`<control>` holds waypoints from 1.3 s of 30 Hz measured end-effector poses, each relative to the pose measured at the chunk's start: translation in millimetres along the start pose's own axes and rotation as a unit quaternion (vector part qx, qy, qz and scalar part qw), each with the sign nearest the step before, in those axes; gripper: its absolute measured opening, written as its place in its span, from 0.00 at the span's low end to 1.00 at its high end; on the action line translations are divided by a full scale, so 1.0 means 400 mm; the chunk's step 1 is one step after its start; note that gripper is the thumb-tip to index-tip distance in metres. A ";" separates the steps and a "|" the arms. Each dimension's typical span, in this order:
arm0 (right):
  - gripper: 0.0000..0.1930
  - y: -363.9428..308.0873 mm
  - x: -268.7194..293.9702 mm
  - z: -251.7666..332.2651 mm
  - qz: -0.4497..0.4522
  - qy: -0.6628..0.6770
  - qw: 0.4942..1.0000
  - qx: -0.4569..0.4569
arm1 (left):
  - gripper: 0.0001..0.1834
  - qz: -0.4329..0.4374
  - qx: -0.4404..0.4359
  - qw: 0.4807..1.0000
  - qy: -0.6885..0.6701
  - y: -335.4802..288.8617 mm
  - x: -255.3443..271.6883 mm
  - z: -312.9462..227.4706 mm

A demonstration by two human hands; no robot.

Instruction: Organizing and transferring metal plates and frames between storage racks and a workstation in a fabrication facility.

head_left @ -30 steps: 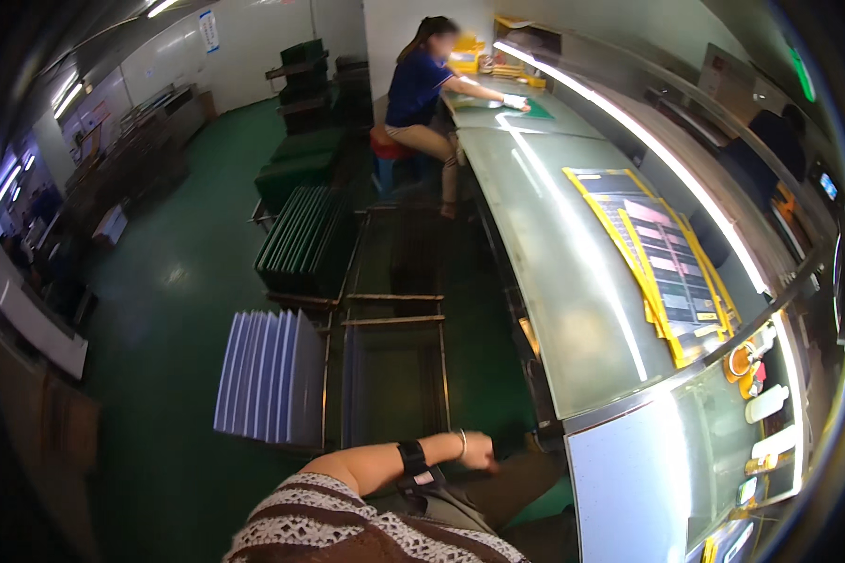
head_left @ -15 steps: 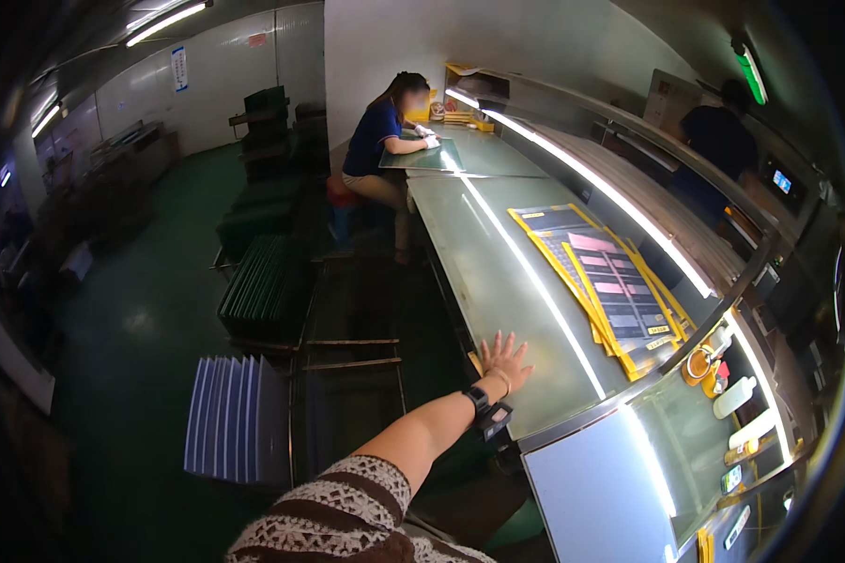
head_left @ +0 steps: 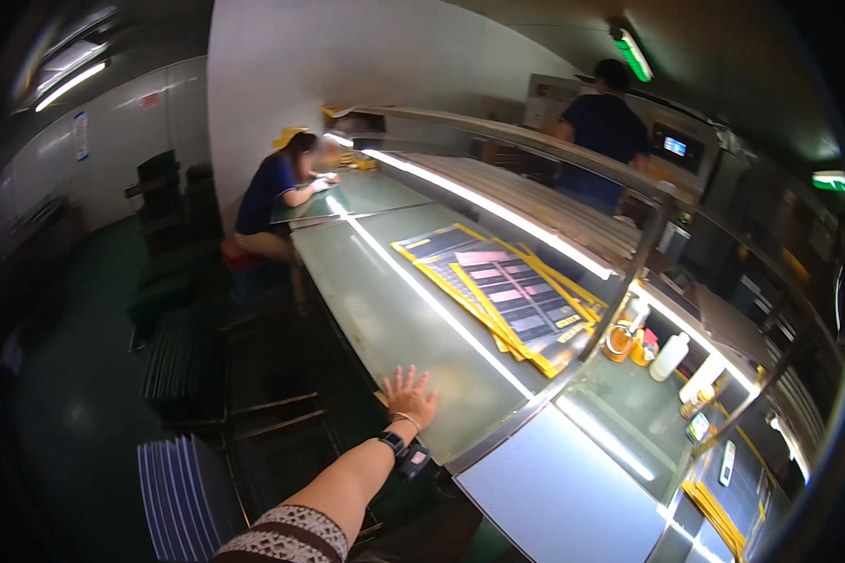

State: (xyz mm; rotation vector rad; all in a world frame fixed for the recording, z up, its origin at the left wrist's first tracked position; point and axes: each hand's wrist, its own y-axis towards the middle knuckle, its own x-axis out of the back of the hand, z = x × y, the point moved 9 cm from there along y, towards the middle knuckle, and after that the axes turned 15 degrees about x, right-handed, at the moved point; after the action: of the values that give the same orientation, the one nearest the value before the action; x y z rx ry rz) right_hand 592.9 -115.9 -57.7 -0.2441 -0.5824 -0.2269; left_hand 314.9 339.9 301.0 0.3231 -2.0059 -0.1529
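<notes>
My left hand lies flat on the near left edge of the greenish glass-like worktop, fingers spread and nothing held. A dark watch and a thin bracelet circle that wrist, and a small dark device sits beside it. Farther right on the worktop lies a stack of dark patterned sheets with yellow borders, the top one with pink strips. Just right of the hand, a pale blue-white panel covers the nearer surface. My right hand is out of the picture.
A seated co-worker leans over the far end of the worktop; another person stands behind the lit rail. Bottles and jars stand at right. Racks of upright panels fill the left side.
The view has turned right, so the worktop and people appear farther left and more of the right-hand bench shows. My left hand stays spread on the worktop edge.
</notes>
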 end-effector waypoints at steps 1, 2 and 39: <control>0.03 -0.005 -0.003 -0.020 -0.006 0.005 1.000 -0.011 | 0.27 -0.001 0.001 1.000 -0.002 0.001 -0.003 0.000; 0.03 -0.006 -0.011 -0.035 -0.008 0.010 1.000 -0.019 | 0.27 -0.004 0.002 1.000 0.001 0.001 0.003 0.006; 0.05 -0.106 -0.117 -0.305 -0.064 0.102 0.981 -0.155 | 0.27 0.007 -0.003 1.000 -0.001 0.006 -0.001 0.013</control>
State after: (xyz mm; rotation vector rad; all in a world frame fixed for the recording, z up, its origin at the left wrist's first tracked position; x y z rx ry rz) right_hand 605.6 -184.6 -175.8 -0.4785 -0.3564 -0.4638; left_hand 310.0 342.2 298.7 0.3059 -2.0091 -0.1514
